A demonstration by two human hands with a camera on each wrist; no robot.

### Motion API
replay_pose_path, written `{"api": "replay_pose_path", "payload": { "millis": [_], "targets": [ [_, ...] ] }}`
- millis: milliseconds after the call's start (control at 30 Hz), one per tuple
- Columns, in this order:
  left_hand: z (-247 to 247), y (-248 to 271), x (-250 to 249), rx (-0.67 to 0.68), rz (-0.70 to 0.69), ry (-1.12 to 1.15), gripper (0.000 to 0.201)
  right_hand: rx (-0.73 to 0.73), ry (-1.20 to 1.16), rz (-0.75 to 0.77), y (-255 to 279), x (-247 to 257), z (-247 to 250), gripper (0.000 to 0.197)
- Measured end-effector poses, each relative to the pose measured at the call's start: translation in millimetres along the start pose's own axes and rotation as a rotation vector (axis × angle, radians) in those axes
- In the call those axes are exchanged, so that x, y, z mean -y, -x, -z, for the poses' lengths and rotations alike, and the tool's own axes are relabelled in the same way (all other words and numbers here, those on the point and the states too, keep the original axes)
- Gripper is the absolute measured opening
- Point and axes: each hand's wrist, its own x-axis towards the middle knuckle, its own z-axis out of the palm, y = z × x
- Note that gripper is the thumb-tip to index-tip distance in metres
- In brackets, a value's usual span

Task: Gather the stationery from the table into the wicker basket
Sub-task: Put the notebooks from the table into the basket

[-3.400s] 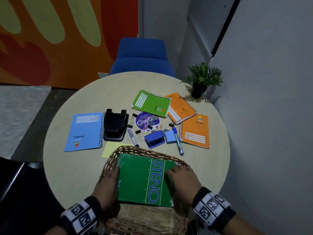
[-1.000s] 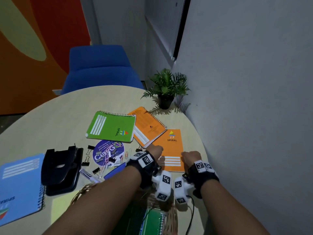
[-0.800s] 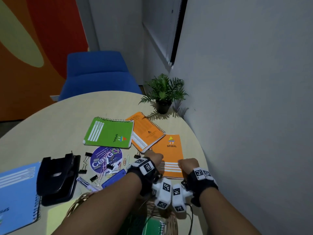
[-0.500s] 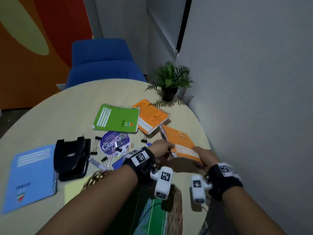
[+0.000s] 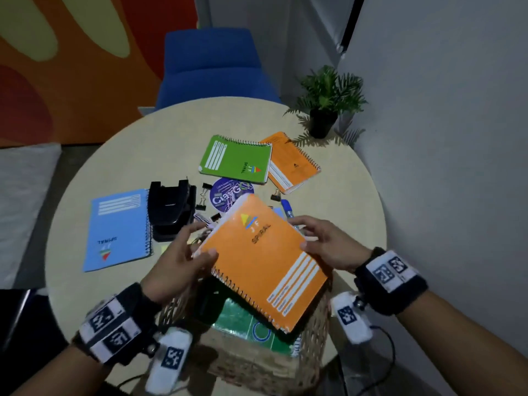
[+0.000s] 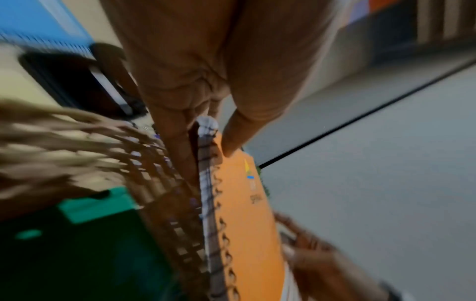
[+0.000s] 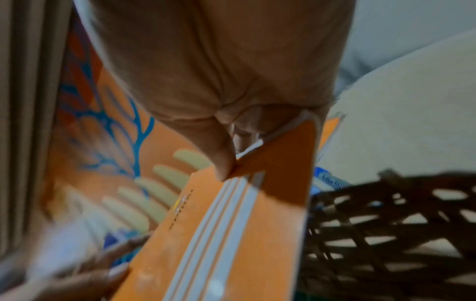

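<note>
The left thumb (image 5: 206,257) is pressing on the cover by the coil, with the fingers underneath, while the right thumb (image 5: 309,246) is pinching the opposite edge. Both the left hand (image 5: 174,267) and right hand (image 5: 331,247) are gripping the orange notebook (image 5: 265,267). Half a second ago it was just being lifted off the table (image 5: 343,201); now it is hanging tilted above the basket (image 5: 314,332), over the green pad (image 5: 251,324) already inside. That probably means one more item is about to go in. Its cover is reading "SPIRAL", as are the blue notebook (image 5: 118,228) and green notebook (image 5: 237,158) waiting on the table.
</note>
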Motion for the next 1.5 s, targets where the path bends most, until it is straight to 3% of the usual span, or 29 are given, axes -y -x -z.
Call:
{"api": "replay_pose_path", "payload": {
  "millis": [167, 267, 367, 500, 567, 733, 800, 900, 1000, 1100, 1200, 1267, 1333, 1433, 1500],
  "targets": [
    [7, 12, 77, 0.131, -0.007, -0.477, 0.042, 0.131, 0.442, -0.022, -26, -11, -55, 0.05],
    [-2, 8, 98, 0.123, 0.042, -0.57, 0.061, 0.102, 0.635, -0.035, -34, -26, -74, 0.05],
    [-7, 0, 104, 0.094, 0.072, -0.597, 0.069, 0.067, 0.673, -0.049, -36, -30, -81, 0.057],
    [-14, -7, 102, 0.121, 0.058, -0.663, 0.037, -0.006, 0.867, 0.016, -29, -22, -80, 0.044],
    [-13, -8, 103, 0.166, 0.062, -0.643, 0.037, -0.004, 0.942, 0.03, -23, -20, -80, 0.035],
    [-14, -7, 106, 0.263, 0.028, -0.714, 0.038, 0.33, 1.153, -0.137, -8, -12, -88, 0.009],
    [-16, -5, 107, 0.29, 0.015, -0.791, 0.035, 0.379, 1.183, -0.176, -3, -12, -93, 0.012],
    [-17, 1, 113, 0.283, 0.007, -0.83, 0.04, 0.379, 1.162, -0.185, -3, -12, -97, 0.005],
    [-18, 8, 113, 0.268, 0.031, -0.77, 0.047, 0.407, 1.116, -0.175, -14, 0, -93, 0.027],
    [-21, 13, 113, 0.257, 0.004, -0.676, 0.048, 0.316, 1.028, -0.118, -29, 40, -90, 0.047],
    [-23, 22, 117, 0.232, 0.073, -0.542, 0.052, 0.234, 0.836, 0.001, -55, 90, -110, 0.045],
    [-20, 28, 122, 0.221, 0.044, -0.505, 0.052, 0.195, 0.697, 0.064, -78, 114, -138, 0.042],
    [-10, 29, 116, 0.225, 0.038, -0.425, 0.045, 0.2, 0.515, 0.016, -104, 129, -176, 0.04],
    [29, 37, 106, 0.182, -0.05, -0.108, 0.018, 0.225, 0.292, -0.202, -146, 130, -231, 0.048],
    [75, 40, 100, 0.184, -0.014, -0.008, 0.024, 0.189, 0.134, -0.329, -175, 130, -255, 0.054]
  ]
}}
